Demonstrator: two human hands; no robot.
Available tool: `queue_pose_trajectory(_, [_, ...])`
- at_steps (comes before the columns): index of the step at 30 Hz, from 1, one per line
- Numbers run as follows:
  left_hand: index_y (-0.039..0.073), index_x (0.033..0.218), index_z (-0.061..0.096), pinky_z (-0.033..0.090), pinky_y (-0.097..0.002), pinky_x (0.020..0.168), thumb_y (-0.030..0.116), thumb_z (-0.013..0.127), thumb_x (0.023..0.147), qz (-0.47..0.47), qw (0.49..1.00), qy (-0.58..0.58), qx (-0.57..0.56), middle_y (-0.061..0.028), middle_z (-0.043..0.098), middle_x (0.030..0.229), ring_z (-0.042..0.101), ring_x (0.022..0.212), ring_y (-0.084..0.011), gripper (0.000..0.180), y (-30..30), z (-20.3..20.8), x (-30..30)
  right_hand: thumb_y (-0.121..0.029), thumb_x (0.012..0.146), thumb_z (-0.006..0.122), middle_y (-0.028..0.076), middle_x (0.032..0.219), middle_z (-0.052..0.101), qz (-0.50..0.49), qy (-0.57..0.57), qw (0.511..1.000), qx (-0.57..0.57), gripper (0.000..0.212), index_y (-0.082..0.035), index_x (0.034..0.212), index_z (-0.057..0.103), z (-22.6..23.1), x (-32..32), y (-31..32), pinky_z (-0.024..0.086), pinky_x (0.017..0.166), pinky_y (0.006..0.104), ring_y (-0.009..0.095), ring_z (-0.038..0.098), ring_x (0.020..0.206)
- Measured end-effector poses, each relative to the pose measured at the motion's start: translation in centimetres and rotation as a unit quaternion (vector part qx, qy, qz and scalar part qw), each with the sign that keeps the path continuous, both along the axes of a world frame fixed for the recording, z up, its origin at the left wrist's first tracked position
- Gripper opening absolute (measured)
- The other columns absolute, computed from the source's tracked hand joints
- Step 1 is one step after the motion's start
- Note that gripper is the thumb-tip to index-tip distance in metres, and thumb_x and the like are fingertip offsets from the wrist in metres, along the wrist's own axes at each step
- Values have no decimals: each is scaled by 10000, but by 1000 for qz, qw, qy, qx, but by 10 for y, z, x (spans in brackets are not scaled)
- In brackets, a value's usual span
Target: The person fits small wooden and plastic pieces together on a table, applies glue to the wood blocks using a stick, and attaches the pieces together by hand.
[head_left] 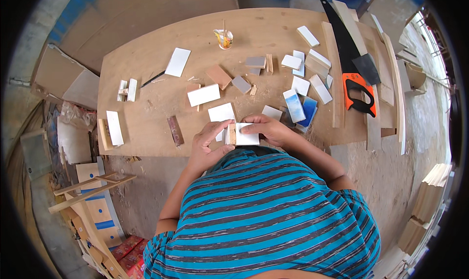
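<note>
At the table's near edge, both hands hold small pieces of board together, close to my body. My left hand [209, 141] pinches a narrow raw wood strip [232, 133] between thumb and fingers at the left end. My right hand [267, 129] grips a white board piece [247, 138], its fingers closed at the upper edge. The strip lies against the left side of that white piece; whether they are fixed together cannot be seen. Just beyond my left fingers lies another white piece [222, 112]. A white piece [272, 112] also lies past my right hand.
Several board offcuts, including a blue one [308, 111], lie about the wooden table [151, 112]. An orange-handled handsaw [359, 94] rests among long planks at the right. A small cup [224, 39] with a stick stands at the back; a dark pencil-like stick [153, 79] lies left.
</note>
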State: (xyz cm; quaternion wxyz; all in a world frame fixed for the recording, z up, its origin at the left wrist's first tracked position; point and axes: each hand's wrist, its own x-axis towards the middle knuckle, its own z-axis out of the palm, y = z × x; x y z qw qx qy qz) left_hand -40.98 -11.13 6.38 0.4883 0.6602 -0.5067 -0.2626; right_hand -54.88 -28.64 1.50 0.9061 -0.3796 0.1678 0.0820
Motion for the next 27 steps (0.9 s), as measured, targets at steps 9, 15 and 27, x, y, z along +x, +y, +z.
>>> queue_pose_trajectory(9, [26,1188,583,458,-346,948,164,776,712,-4,995,96,24,-123,628,1136,608,1049,-220,531,-7,-23,8,-208,844,679,19,835,644,12,26,998,-51,286,-20,1056,644,4,-1,-4,397,565,220,79,577,697])
queue_pose_trajectory(15, [7,1219,551,420,-350,1001,117,768,723,4,988,154,18,-113,618,1174,579,1108,-206,552,-15,-22,9,-233,840,674,21,923,644,-10,72,991,-114,386,-16,1154,611,12,4,-10,405,601,235,80,581,764])
queue_pose_trajectory(27, [-5,1209,540,398,-359,1030,99,792,699,-3,991,129,38,-122,620,1186,569,1141,-216,578,-13,-19,11,-178,837,674,50,979,650,-41,76,993,-81,351,-5,1134,602,7,9,-8,460,730,264,119,614,877])
